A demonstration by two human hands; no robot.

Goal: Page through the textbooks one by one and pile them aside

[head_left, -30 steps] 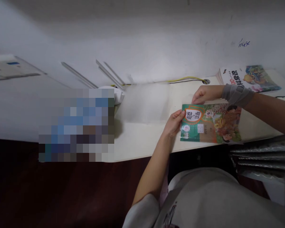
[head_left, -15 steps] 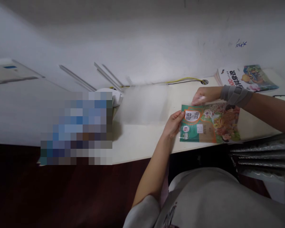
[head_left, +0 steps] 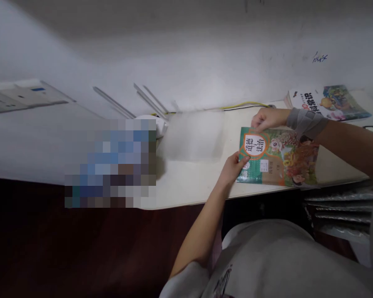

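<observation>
Head camera view showed a green-and-orange book [head_left: 275,161] in the two hands, closed, with its printed cover facing up, near the front edge of the desk [head_left: 183,178]. The left hand [head_left: 234,169] held its left side, with the thumb lying on the cover and the other fingers hidden beneath. The right hand [head_left: 264,119] had its fingers bent narrow together at the book's back edge, close to the left corner, and seemed to pinch it there. A translucent sheet [head_left: 194,134] lay toward the desk's back edge, apart from both hands, and a second book [head_left: 329,103] lay at the back right corner. As far as I could judge, the gripping of the green-and-orange book was done, but its release was not; how much work remained, I could not tell.
</observation>
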